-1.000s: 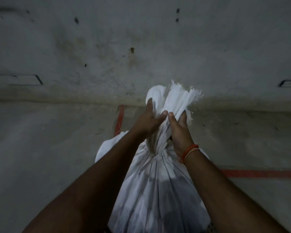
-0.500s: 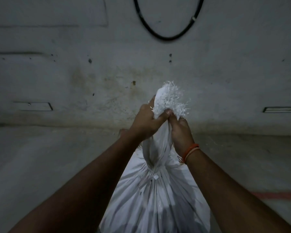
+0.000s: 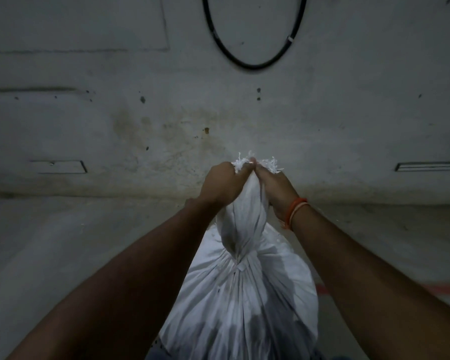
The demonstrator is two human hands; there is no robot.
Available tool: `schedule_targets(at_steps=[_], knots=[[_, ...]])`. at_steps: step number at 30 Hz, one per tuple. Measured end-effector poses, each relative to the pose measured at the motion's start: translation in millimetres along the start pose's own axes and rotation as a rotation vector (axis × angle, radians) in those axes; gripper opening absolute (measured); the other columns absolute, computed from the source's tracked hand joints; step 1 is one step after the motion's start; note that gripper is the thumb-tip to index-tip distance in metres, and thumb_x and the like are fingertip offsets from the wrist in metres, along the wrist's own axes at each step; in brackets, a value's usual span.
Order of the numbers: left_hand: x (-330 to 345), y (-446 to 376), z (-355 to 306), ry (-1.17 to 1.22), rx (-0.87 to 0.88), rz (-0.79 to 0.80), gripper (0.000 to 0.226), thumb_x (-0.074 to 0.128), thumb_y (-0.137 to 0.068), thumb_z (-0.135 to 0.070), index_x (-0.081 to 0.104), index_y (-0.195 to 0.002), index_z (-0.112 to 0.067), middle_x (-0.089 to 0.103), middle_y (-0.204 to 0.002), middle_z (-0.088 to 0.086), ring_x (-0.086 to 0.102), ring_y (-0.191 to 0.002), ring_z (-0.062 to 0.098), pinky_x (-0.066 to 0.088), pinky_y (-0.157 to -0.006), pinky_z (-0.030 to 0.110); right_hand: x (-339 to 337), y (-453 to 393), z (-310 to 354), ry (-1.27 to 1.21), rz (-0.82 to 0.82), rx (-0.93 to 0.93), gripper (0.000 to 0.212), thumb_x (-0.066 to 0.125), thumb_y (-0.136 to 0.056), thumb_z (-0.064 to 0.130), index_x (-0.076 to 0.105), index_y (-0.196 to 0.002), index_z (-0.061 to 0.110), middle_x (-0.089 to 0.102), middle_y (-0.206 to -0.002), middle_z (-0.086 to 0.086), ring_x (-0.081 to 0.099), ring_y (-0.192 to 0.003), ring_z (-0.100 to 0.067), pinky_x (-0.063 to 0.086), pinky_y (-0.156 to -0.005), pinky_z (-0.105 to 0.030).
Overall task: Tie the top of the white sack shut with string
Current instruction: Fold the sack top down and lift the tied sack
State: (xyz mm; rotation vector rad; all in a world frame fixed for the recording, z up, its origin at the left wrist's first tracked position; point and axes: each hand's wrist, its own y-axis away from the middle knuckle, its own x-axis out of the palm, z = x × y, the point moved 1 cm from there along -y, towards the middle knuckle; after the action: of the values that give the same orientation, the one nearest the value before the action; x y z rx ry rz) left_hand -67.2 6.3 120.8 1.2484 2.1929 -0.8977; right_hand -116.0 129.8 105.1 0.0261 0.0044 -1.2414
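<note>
Both hands (image 3: 225,183) (image 3: 276,187) risen to frayed top — white sack (image 3: 244,302) bulging, neck cinched

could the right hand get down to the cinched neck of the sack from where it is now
Probably yes. The right hand grips the gathered top of the white sack beside the left hand, and the cinched neck lies just below it with nothing between; it would need to let go first.

The sack (image 3: 242,302) is standing on the floor (image 3: 63,242) at six o'clock, both hands gripping its gathered top, the left hand (image 3: 222,184) at eleven o'clock of the neck, the right hand (image 3: 277,188) at one, with a cable loop (image 3: 252,64) hanging on the wall (image 3: 115,113) behind at twelve.
</note>
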Motion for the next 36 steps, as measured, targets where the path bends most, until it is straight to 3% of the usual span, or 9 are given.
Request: schedule_targets(at_steps=[5,8,11,13,16,20,24,31,36], knots=[[2.4,2.3,23.6,0.316,-0.312,0.074,0.042,0.054,-0.097,-0.042,0.07,-0.11,-0.006,0.071,-0.113,0.016,0.067,-0.103,0.031,0.052,-0.097,0.04,-16.9,28.7,-5.1,0.334,-0.09,-0.439,0.05,0.067,-0.087,0.032,0.04,-0.129,0.027,0.05,-0.132,-0.009,0.059,-0.104,-0.016,0.05,-0.079,-0.023],[8.2,-5.1,34.0,0.56,-0.416,0.338,0.034,0.065,-0.094,-0.01,0.062,-0.124,0.006,0.065,-0.123,0.026,0.062,-0.114,0.037,0.042,-0.089,0.018,-19.0,40.0,-27.3,0.479,0.092,-0.572,0.068,0.066,-0.091,0.031,0.03,-0.148,0.032,0.036,-0.149,-0.003,0.047,-0.126,-0.013,0.045,-0.099,-0.023],[20.7,-5.9,43.1,0.52,-0.414,0.413,0.052,0.067,-0.088,0.008,0.045,-0.132,0.021,0.053,-0.133,0.037,0.053,-0.126,0.043,0.039,-0.102,0.023,-13.8,34.4,-46.2,0.556,0.169,-0.541,0.056,0.059,-0.096,0.035,0.041,-0.147,0.022,0.047,-0.147,-0.002,0.046,-0.131,-0.012,0.038,-0.109,-0.026],[13.9,-1.8,38.1,0.721,-0.483,0.375,0.052,0.064,-0.096,-0.014,0.047,-0.136,0.013,0.056,-0.132,0.026,0.052,-0.128,0.037,0.044,-0.102,0.041,-10.7,29.9,-45.6,0.496,0.151,-0.489,0.04,0.058,-0.096,0.036,0.057,-0.133,0.018,0.064,-0.127,0.0,0.06,-0.115,-0.013,0.047,-0.099,-0.029],[2.9,10.6,23.2,0.715,-0.646,0.437,0.07,0.054,-0.087,-0.066,0.061,-0.125,-0.007,0.069,-0.118,0.011,0.066,-0.109,0.031,0.056,-0.085,0.04,-8.0,13.7,-42.7,0.524,0.08,-0.419,0.03,0.056,-0.097,0.036,0.07,-0.109,0.012,0.073,-0.1,-0.006,0.067,-0.091,-0.019,0.052,-0.081,-0.032],[2.5,25.8,32.7,0.174,-0.3,0.174,0.116,0.054,-0.05,-0.099,0.044,-0.135,-0.021,0.051,-0.141,0.014,0.06,-0.116,0.034,0.052,-0.097,0.052,-13.4,-2.1,-44.9,0.498,-0.023,-0.238,0.045,0.051,-0.099,0.038,0.063,-0.069,0.007,0.056,-0.061,-0.002,0.051,-0.056,-0.016,0.039,-0.059,-0.03],[13.1,60.0,51.6,0.218,0.081,0.174,0.074,0.075,-0.074,-0.063,0.038,-0.132,-0.037,0.052,-0.133,-0.001,0.058,-0.117,0.018,0.054,-0.096,0.045,-3.8,-8.0,-42.3,0.391,-0.006,-0.087,0.055,0.051,-0.098,0.044,0.069,-0.079,-0.005,0.067,-0.068,-0.014,0.06,-0.063,-0.023,0.044,-0.062,-0.03],[27.7,51.9,65.1,0.302,0.044,0.053,0.038,0.073,-0.088,-0.038,0.065,-0.117,-0.013,0.069,-0.113,0.002,0.065,-0.102,0.012,0.048,-0.088,0.023,1.2,-29.2,-44.9,0.334,0.293,0.163,0.049,0.058,-0.091,0.047,0.072,-0.107,0.003,0.075,-0.104,-0.016,0.071,-0.099,-0.033,0.053,-0.098,-0.051],[31.7,36.0,67.4,0.345,-0.136,-0.05,0.018,0.069,-0.09,-0.044,0.068,-0.082,-0.028,0.07,-0.084,-0.01,0.067,-0.082,0.007,0.053,-0.078,0.028,-0.9,-23.8,-67.5,0.297,-0.071,-0.049,0.051,0.058,-0.086,0.053,0.061,-0.116,0.011,0.069,-0.112,-0.01,0.067,-0.098,-0.023,0.056,-0.087,-0.041]])
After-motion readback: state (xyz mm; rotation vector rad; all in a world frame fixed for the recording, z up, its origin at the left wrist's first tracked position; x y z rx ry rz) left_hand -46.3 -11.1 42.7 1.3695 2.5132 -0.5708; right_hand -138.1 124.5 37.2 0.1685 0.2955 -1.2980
